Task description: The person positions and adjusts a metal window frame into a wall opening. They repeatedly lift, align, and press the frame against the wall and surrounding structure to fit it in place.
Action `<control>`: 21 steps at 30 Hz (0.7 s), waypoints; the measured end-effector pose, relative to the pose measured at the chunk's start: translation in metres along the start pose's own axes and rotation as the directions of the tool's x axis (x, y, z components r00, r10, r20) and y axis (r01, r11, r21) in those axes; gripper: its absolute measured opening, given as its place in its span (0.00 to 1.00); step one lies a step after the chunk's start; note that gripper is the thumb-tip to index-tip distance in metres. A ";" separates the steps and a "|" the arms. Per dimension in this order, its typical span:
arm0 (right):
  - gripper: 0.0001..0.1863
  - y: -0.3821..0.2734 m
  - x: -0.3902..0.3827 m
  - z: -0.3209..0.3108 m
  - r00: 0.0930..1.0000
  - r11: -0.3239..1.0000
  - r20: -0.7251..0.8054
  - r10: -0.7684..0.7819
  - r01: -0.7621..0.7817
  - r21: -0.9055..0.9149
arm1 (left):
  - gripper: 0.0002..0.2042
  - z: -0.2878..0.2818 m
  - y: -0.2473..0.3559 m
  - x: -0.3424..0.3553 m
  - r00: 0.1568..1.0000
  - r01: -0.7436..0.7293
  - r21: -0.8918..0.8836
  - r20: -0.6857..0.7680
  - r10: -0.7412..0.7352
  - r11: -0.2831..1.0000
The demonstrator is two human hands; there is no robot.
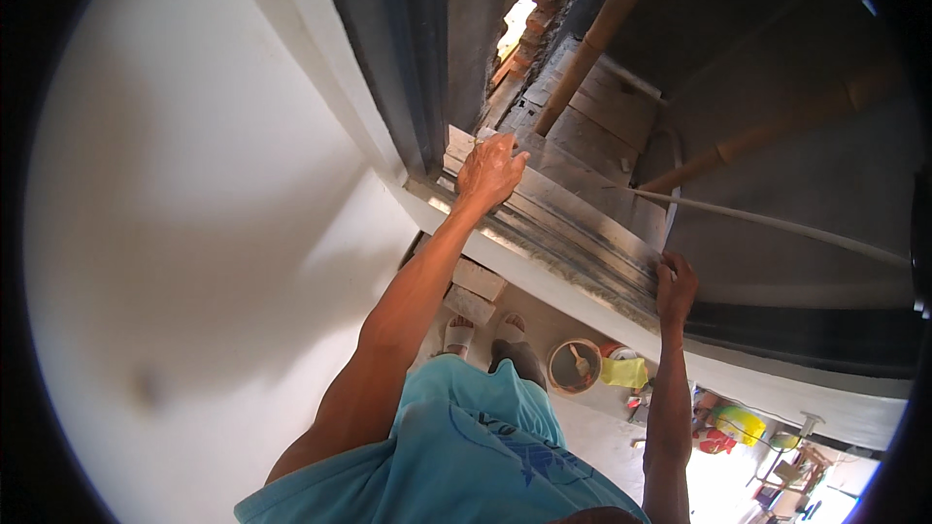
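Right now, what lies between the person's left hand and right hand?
In the head view, a stretch of grooved window sill runs between the left hand and the right hand.

The shirt [417,466] is showing turquoise with blue print, the wall [194,233] is looking white, the grooved sill [573,245] is appearing grey-brown.
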State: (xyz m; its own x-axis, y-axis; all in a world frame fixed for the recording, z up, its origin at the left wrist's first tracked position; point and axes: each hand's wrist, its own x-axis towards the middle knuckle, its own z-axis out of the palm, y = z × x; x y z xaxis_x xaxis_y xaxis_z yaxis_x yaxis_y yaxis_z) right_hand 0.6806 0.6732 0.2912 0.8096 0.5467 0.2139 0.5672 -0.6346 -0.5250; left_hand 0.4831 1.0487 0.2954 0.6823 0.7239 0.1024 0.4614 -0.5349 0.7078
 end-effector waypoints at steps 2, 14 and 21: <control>0.16 0.007 0.000 0.002 1.000 1.000 0.004 -0.018 0.018 -0.008 | 0.18 -0.002 0.003 -0.002 1.000 0.017 -0.015 0.004 -0.017 1.000; 0.16 0.010 0.004 0.000 0.998 0.998 0.013 -0.067 0.067 -0.009 | 0.19 -0.002 0.002 0.000 0.999 0.042 -0.081 0.016 -0.041 0.996; 0.16 0.010 0.004 0.002 0.998 0.998 0.022 -0.056 0.056 -0.024 | 0.17 0.004 -0.006 0.000 1.000 -0.006 -0.073 -0.027 0.004 0.997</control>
State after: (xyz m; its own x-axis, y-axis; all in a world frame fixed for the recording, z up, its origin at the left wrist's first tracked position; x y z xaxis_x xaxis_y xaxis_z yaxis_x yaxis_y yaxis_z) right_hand 0.6893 0.6702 0.2855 0.7734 0.5927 0.2250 0.6151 -0.6157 -0.4926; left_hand 0.4829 1.0498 0.2885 0.6685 0.7334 0.1236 0.4149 -0.5057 0.7564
